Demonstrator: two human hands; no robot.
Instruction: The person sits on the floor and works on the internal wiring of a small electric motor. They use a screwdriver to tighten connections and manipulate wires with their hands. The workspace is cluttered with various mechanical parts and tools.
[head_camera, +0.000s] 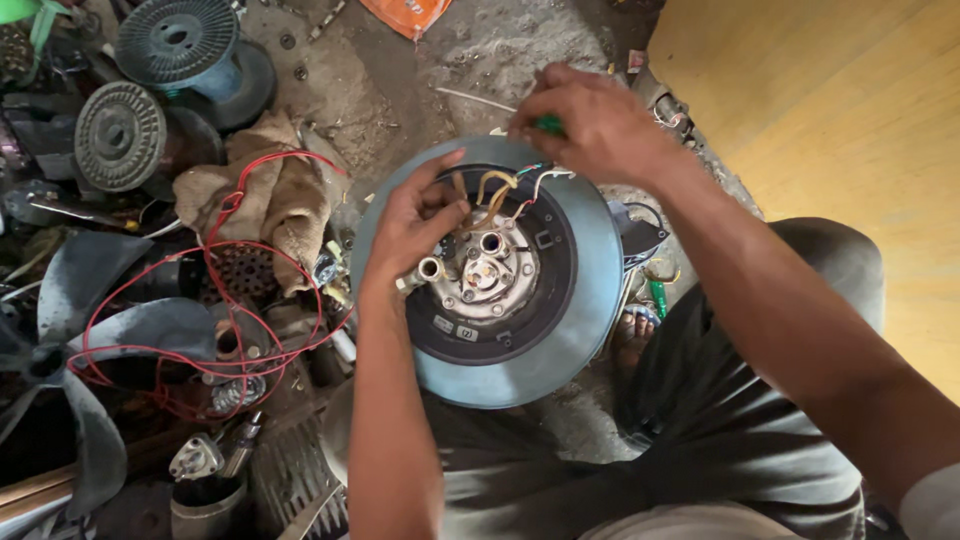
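A round blue-grey fan motor housing (585, 300) rests on my lap, its black inner ring and metal hub (487, 272) facing up. My left hand (412, 225) lies on the hub's left side, fingers touching the sleeved wires (492, 190) that rise from the motor. Above the housing's far rim, my right hand (590, 125) is closed on a small green-handled tool (548, 124), next to thin red, white and green wire ends (535, 180).
Loose red wire (215, 290) loops over a burlap cloth (275, 195) on the left. Two wire spools (120, 135) stand at the far left, and a grey fan blade (90, 330) lies below them. Yellow flooring (850, 110) fills the right.
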